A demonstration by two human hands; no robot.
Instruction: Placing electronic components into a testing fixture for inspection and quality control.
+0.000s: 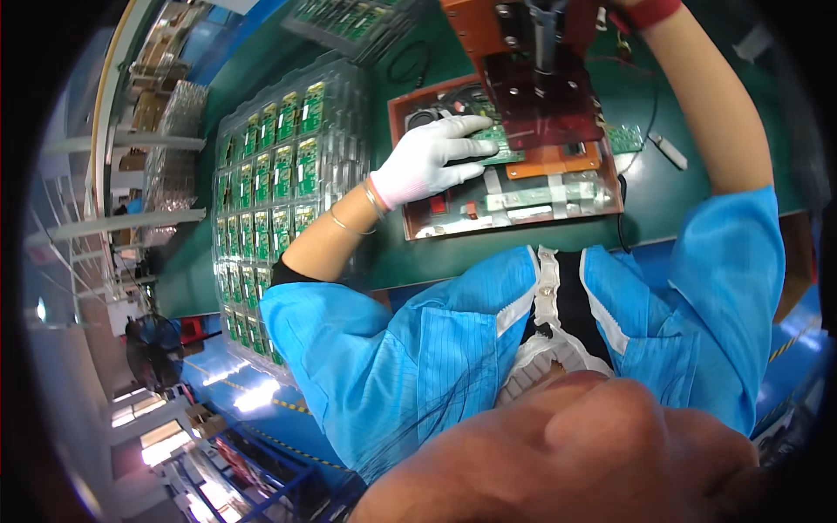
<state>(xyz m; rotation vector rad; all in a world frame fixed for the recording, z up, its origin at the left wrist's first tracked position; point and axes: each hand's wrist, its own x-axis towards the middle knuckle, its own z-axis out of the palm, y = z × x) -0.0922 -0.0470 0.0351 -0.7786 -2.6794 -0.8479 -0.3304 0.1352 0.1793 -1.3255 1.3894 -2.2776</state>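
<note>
Near the frame's centre an orange-framed fixture box (pixel 509 232) is lying open; over its left part the white-gloved left hand (pixel 429 162) is spreading its fingers wide, touching a green circuit board (pixel 499 139), apparently steadying it; the next move is seemingly calling for fingers clear of the dark-red press plate (pixel 547 109) alongside. The right forearm (pixel 717 105) is leaving the frame's top right, its grip impossible to tell; at left, clear blister trays (pixel 350 131) are holding boards bearing unreadable white labels.
</note>
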